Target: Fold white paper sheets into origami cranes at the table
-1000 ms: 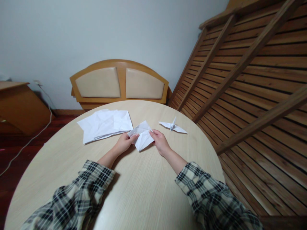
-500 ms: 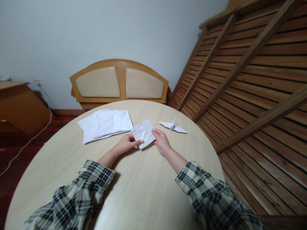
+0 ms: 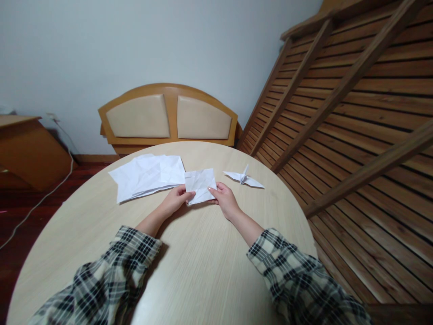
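A small creased white paper [image 3: 200, 183] is held up just above the round light-wood table [image 3: 189, 266], roughly square to me. My left hand [image 3: 175, 201] pinches its lower left corner with thumb and fingers closed. Its lower right edge is pinched by my right hand [image 3: 225, 200]. Both arms wear plaid sleeves. A finished white paper crane [image 3: 244, 178] rests on the table to the right of my right hand, apart from it.
A loose pile of creased white sheets [image 3: 145, 175] lies left of the held paper. Behind the table stands a wooden chair back [image 3: 168, 116]. A slatted wooden frame [image 3: 352, 104] leans at the right. A wooden cabinet [image 3: 23, 149] and cable sit at left.
The folded paper has been turned and flattened: from a tilted, partly open diamond shape to a squarer piece facing me. Both hands shifted their grip along its lower edge.
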`<state>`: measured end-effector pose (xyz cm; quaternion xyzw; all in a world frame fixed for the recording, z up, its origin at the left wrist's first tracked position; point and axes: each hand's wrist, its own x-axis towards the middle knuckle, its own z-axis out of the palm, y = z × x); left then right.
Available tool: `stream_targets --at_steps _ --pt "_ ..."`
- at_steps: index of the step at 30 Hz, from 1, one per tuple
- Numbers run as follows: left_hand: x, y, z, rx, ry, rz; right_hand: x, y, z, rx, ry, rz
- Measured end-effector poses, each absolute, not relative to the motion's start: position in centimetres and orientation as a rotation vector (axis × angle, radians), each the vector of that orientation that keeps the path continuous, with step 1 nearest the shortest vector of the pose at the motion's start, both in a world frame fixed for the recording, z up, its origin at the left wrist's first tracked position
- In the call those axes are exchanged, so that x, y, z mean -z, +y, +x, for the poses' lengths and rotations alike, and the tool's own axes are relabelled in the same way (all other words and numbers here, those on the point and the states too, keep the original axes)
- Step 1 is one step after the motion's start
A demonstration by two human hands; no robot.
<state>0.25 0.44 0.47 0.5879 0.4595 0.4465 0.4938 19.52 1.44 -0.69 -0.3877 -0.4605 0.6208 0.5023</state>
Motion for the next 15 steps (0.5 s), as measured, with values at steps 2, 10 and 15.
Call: stream_targets --at_steps 2,10,15 --pt "-0.51 0.39 0.27 -1.081 1.1 1.404 0.87 1.47 19.43 -1.491 -1.143 -0.927" --pt "-0.44 0.21 0.79 -1.156 1.171 1.326 1.28 1.38 19.25 -1.413 -1.3 -0.879" --pt "-0.45 0.18 0.81 -1.194 1.185 1.304 1.0 1.2 19.33 -1.411 -1.302 -0.889"
